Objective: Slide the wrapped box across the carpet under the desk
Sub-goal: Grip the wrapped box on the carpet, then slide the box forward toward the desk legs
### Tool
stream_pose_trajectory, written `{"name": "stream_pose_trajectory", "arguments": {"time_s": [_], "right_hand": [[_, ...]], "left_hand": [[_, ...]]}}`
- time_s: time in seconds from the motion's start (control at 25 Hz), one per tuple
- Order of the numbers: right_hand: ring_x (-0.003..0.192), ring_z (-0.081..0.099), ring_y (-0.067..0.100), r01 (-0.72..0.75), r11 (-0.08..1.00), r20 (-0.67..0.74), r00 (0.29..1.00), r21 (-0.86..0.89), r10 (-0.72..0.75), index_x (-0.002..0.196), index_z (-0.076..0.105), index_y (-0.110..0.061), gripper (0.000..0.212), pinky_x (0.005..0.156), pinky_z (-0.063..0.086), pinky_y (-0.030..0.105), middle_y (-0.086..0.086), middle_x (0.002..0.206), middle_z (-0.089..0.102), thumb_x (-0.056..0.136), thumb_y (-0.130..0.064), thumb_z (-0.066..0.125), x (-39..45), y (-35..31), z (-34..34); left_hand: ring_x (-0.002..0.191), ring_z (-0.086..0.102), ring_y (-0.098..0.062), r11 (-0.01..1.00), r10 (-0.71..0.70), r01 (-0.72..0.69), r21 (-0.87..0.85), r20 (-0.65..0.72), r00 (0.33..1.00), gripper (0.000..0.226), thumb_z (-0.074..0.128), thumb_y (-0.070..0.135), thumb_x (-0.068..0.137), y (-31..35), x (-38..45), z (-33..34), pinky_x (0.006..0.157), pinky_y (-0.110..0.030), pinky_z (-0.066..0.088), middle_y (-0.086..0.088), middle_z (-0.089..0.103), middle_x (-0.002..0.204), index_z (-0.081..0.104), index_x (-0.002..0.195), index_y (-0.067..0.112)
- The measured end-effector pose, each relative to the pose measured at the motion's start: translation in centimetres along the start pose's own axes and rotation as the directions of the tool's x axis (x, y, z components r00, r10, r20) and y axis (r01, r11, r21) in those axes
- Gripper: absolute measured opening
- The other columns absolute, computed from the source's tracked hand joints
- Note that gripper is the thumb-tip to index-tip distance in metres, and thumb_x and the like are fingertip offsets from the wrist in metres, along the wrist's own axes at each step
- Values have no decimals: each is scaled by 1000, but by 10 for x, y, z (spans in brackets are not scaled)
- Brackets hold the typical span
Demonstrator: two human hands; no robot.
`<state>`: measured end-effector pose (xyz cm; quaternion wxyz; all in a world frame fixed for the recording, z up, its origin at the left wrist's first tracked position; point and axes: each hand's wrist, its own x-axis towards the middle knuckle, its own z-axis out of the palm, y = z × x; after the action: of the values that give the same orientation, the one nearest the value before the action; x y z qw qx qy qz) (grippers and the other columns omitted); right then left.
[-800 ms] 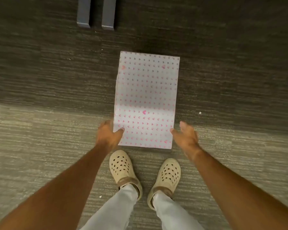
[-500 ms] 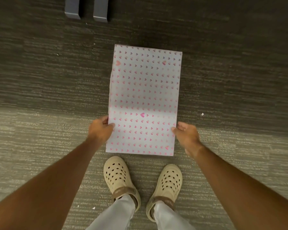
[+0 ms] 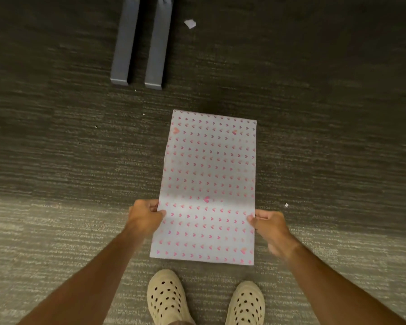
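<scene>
Both hands, left (image 3: 145, 218) and right (image 3: 271, 225), have a closed grip on the wrapped box (image 3: 209, 184) lying on the carpet (image 3: 68, 160).

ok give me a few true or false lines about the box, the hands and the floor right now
1. Both hands hold the white heart-patterned wrapped box by its long sides. True: left hand, right hand.
2. The box touches the two grey metal desk feet. False: bare grey carpet lies between them.
3. A white paper scrap lies right of the feet. True.
4. One beige perforated clog stands on the box. False: both are on the carpet, nearer the person.
</scene>
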<state>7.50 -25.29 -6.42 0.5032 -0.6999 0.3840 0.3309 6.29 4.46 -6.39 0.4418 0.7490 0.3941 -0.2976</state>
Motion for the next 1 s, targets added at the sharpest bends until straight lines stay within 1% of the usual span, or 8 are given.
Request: {"name": "stream_pose_trajectory", "arguments": {"time_s": [0.12, 0.2, 0.36, 0.48, 0.56, 0.68, 0.88, 1.0], "right_hand": [[87, 68, 18, 36, 999, -3, 999, 15, -36, 101, 69, -3, 15, 88, 56, 35, 10, 102, 73, 87, 1, 64, -3, -34, -1], [99, 67, 24, 50, 999, -9, 999, 3, -50, 90, 71, -10, 13, 98, 51, 42, 10, 105, 72, 88, 0, 64, -9, -61, -1], [100, 67, 23, 100, 994, -54, 993, -50, -103, 82, 70, -17, 15, 97, 51, 41, 8, 106, 72, 89, -6, 65, -7, -114, -9], [101, 66, 24, 183, 978, -18, 982, -105, -186, 96, 71, -8, 11, 95, 52, 40, 10, 109, 71, 92, -8, 61, 9, -146, -20], [100, 65, 24, 224, 966, -15, 974, -133, -228, 105, 68, -1, 17, 87, 53, 35, 11, 109, 70, 92, -9, 60, 27, -169, -26], [90, 64, 19, 226, 962, 10, 974, -151, -228, 99, 68, -5, 11, 75, 52, 29, 5, 99, 69, 91, -12, 62, 53, -198, -32], [91, 64, 17, 236, 950, 42, 972, -204, -233, 94, 66, -14, 6, 83, 54, 35, 2, 97, 68, 92, -18, 62, 88, -247, -37], [99, 63, 20, 255, 953, 52, 967, -165, -249, 91, 65, -15, 3, 93, 53, 40, 2, 104, 66, 92, -16, 63, 106, -268, -37]], "left_hand": [[93, 71, -24, 1000, 22, -22, 14, -46, 999, 29, 71, 9, 84, 33, 0, -20, 91, -36, 56, -10, 74, 110, 73, 113, 6], [90, 66, -20, 998, 57, -56, 22, -45, 997, 32, 71, 10, 85, 53, -5, -31, 87, -28, 53, -7, 73, 114, 71, 117, 8], [75, 62, -7, 989, 145, -145, 12, -9, 989, 26, 65, 12, 90, 98, 2, -45, 63, -18, 50, 2, 71, 110, 71, 115, 10], [70, 57, 1, 977, 211, -212, 21, 22, 977, 23, 63, 10, 91, 128, 17, -44, 50, -9, 43, 4, 67, 97, 71, 112, 8], [75, 62, -6, 963, 263, -265, 44, 42, 964, 21, 63, 11, 91, 145, 33, -39, 48, -9, 43, 4, 66, 90, 71, 110, 4], [83, 63, -15, 967, 243, -243, 83, 5, 970, 23, 64, 17, 91, 174, 58, -32, 54, -16, 43, -7, 70, 105, 69, 110, 6], [109, 66, -28, 970, 233, -226, 94, -69, 970, 31, 64, 17, 91, 217, 86, -26, 66, -22, 49, -13, 67, 123, 65, 120, 5], [113, 65, -30, 959, 280, -275, 76, -68, 958, 33, 64, 14, 91, 243, 105, -29, 74, -28, 51, -15, 66, 125, 64, 121, 2]]}}
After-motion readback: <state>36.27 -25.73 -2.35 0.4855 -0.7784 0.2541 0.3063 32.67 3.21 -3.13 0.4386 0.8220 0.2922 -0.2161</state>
